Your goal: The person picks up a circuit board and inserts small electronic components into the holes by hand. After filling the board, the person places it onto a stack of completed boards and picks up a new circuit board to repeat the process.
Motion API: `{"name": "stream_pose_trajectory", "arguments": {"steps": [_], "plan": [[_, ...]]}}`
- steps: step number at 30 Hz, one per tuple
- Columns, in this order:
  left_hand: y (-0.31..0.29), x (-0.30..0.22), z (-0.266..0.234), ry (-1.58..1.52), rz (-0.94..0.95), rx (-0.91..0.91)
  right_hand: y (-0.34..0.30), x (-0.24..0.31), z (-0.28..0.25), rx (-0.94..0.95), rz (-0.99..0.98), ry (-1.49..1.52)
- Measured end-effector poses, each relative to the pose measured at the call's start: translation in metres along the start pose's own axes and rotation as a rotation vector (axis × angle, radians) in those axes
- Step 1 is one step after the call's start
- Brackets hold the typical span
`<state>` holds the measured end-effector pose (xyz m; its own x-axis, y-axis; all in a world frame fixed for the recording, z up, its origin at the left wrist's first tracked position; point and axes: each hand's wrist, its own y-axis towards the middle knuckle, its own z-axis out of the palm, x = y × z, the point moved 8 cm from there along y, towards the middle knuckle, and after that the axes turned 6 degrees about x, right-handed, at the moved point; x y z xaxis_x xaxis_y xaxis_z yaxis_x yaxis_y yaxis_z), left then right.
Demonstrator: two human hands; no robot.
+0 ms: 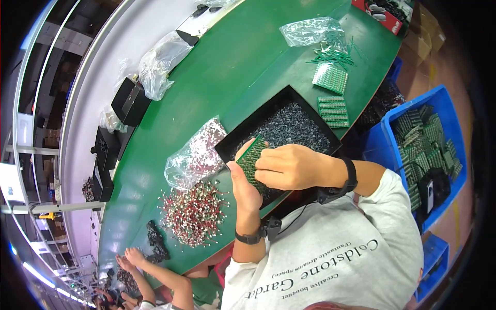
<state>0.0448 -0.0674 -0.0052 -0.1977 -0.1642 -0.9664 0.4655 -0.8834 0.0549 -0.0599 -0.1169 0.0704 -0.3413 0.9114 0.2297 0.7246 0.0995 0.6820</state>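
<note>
My left hand grips a green circuit board panel by its edge and holds it tilted over the near part of a black tray. A heap of small dark components lies in that tray. Against the face of the panel, the fingers of my right hand are pinched together. Whatever they hold, if anything, is hidden. Dark bands sit around both my wrists.
Left of the tray are a clear bag and a pile of red-and-white small parts. Stacked green panels and green strips lie beyond. A blue crate holds boards at right. Another person's hands work at lower left.
</note>
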Motion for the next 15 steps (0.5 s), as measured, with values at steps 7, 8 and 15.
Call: {"name": "stream_pose_trajectory", "arguments": {"steps": [7, 8, 15], "plan": [[-0.001, 0.002, 0.0, 0.01, -0.021, 0.01, -0.003, -0.001, 0.006, -0.011, 0.024, 0.016], [-0.001, 0.0, 0.001, 0.017, -0.018, 0.031, -0.003, -0.001, 0.005, -0.012, 0.023, 0.015], [-0.001, -0.007, -0.002, -0.146, -0.079, -0.017, -0.01, -0.016, -0.024, -0.1, 0.101, 0.154]]}}
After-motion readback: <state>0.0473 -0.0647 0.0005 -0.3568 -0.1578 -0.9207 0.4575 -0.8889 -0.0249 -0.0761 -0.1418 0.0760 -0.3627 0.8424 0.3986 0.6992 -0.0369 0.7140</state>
